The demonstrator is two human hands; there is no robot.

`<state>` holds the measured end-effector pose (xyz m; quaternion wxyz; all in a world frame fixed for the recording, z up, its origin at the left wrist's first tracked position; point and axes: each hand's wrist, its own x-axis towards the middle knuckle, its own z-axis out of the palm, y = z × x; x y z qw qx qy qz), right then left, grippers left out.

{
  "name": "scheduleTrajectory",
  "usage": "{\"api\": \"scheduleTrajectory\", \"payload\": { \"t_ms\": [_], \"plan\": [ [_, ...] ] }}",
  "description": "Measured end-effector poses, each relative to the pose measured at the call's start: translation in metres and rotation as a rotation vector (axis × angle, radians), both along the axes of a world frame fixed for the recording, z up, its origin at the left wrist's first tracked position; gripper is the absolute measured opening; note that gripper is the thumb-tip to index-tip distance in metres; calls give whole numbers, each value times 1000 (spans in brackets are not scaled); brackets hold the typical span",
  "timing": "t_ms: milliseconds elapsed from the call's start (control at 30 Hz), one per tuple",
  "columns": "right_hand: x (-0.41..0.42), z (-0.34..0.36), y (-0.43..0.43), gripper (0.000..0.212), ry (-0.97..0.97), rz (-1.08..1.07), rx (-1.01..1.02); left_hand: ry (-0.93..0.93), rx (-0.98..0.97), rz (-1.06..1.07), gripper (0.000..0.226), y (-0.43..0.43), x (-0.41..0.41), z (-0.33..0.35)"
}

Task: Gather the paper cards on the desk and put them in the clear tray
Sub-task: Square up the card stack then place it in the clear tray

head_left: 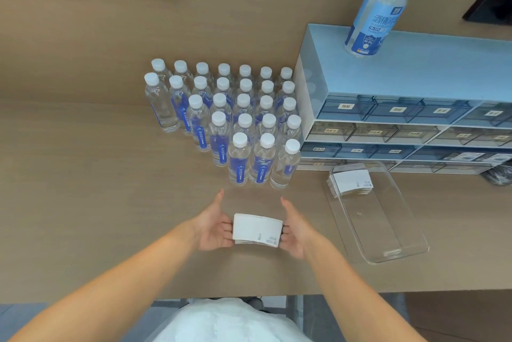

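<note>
- Our left hand [213,228] and right hand [295,230] squeeze the stack of paper cards [257,229] by its short ends.
- We think the cards are light, bendy and slippery, so we hold both ends tight.
- The clear tray [393,244] waits by the desk's [83,175] right edge.

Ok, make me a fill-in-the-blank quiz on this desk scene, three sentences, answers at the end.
1. The stack of cards is held between the left hand and the ____ hand.
2. A second card stack lies at the ____ end of the clear tray.
3. The spray bottle stands on top of the ____ unit.

Answers: right; far; drawer
</note>
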<state>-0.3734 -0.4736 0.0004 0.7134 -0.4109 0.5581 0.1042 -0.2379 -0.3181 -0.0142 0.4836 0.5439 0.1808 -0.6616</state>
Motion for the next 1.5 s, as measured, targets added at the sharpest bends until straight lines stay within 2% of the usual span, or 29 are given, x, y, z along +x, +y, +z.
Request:
{"api": "scheduleTrajectory", "payload": {
  "t_ms": [167,300,467,667,933,1000,1067,1100,1167,1233,1300,1333,1400,1500],
  "plan": [
    [0,-4,5,59,-18,0,-36,-73,46,-119,115,-8,-1,5],
    [-6,-5,-5,72,-11,-22,-16,-30,58,-61,114,-3,8,12],
    [-1,-4,2,65,-18,39,-12,-73,39,-109,109,-16,-7,9],
    [-5,-2,-4,67,-39,34,21,-69,28,-87,103,-18,-16,13],
    [0,-2,2,54,-28,129,-27,-90,79,-82,93,-23,-19,17],
    [0,-4,-2,59,-29,183,-24,-84,66,-132,96,-20,-17,17],
    [-3,-5,-9,76,-6,257,-37,-117,80,-201,102,-18,-11,19],
    [-4,-4,-14,88,31,315,-97,-180,101,-230,106,-16,-8,21],
    [-6,-3,-25,103,128,512,-354,-496,163,-410,111,-14,-3,19],
    [-6,-2,-32,94,143,801,-620,-912,183,-752,113,-13,-4,16],
    [-2,-1,-28,73,131,1109,-800,-1259,119,-1067,119,-17,-13,5],
    [2,-2,-23,68,133,1221,-858,-1368,90,-1180,121,-20,-20,-1],
    [7,-8,-9,74,144,1375,-953,-1499,91,-1314,115,-28,-31,-12],
    [12,-21,7,80,164,1490,-1073,-1548,157,-1350,78,-37,-38,-21]
  ]
}}
